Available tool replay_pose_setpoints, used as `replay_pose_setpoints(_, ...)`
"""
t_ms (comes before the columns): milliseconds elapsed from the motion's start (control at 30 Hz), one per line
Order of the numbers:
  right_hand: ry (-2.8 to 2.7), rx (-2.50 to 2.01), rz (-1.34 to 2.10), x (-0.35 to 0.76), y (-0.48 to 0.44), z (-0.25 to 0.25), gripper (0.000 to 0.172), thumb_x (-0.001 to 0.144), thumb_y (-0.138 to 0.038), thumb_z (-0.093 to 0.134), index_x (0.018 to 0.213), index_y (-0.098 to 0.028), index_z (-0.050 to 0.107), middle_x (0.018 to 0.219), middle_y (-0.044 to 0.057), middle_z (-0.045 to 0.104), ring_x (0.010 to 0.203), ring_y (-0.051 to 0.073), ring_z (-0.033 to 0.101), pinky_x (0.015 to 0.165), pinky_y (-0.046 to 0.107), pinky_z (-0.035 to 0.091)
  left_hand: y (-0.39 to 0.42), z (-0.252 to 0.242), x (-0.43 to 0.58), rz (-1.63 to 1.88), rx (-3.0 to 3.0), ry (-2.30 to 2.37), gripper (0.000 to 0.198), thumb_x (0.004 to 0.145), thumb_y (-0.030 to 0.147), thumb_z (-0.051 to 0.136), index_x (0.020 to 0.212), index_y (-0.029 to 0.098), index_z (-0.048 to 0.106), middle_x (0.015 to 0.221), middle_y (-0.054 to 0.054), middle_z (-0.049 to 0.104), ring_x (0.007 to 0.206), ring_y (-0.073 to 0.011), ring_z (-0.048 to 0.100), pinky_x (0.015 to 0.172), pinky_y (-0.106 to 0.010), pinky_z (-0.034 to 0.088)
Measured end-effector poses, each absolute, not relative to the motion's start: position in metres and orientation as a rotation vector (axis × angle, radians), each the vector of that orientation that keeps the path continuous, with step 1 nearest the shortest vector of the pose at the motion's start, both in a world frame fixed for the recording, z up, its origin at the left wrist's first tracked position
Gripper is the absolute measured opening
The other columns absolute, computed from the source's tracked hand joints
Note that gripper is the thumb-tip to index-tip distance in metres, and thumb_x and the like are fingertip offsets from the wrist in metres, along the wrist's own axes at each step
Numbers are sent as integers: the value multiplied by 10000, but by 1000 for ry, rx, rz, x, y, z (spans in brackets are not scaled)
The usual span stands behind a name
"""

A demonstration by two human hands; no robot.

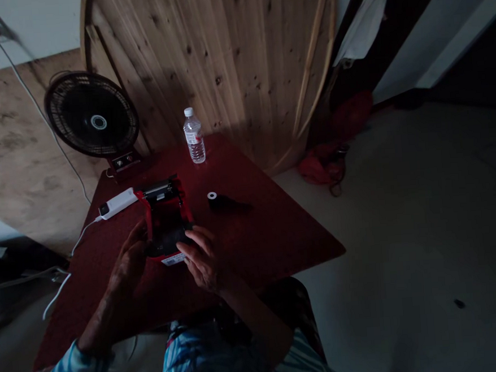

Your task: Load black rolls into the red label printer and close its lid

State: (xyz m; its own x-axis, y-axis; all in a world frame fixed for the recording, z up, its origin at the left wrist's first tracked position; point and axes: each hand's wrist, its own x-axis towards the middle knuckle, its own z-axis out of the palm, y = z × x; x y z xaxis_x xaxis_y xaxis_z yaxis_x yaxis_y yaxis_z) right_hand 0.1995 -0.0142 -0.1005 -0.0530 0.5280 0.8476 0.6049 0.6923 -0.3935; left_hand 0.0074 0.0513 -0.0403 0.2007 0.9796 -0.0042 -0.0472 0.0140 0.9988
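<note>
Red/black device (165, 223) was seen on the dk red table (267, 224), btwn both hands, its interior exposed twd the camera. L hand (131, 259) was set along the device's L side, fingers bent & partly lost in shadow; whether it was gripped there or just touched couldn't be told. R hand (203, 261) was placed at the near R corner, fingers half curled over the edge, not fully closed; firm hold vs. light touch couldn't be told either. White label (174, 259) was shown on the device's near face, btwn the hands & just L of the R fingertips, markings too small to read. Silvery bar (159, 190) was carried at the device's far end, beyond both hands. Black roll (212, 200), white end w/ dk hole, was left on the table beyond & slightly R of R hand, apart from the device. White unit (118, 204) was laid beyond L hand, its R end next to the device's far L corner; white cable (83, 233) was run from its L end. Clear bottle (195, 138), white cap, was stood upright farther out, past the roll. Fan (94, 114) was parked well beyond L hand, at the table's far L corner. Wood panel (231, 68) was seen behind the table. Red bag (321, 166) was seen on the floor, well R of & beyond R hand. Lighting was dim.
</note>
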Motion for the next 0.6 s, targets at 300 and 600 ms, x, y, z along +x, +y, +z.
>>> replay_pose_setpoints(300,-1735,-964,-76,199,-13,-105,394,910,-178,503,1295,-235,562,1343,109,502,1329,274,410,1053,475,465,51,-39,0,1099,1242,1163,615,685,324,720,1281,204,625,1334,-96,632,1235,-328,564,961,-373,491)
replay_pose_setpoints(600,-1736,-921,-108,201,-14,-101,379,895,-141,507,1266,-166,583,1310,146,514,1312,285,411,1045,482,470,102,-23,-8,1341,1314,1259,522,692,434,697,1187,275,656,1386,-63,579,1317,-310,487,1024,-410,438)
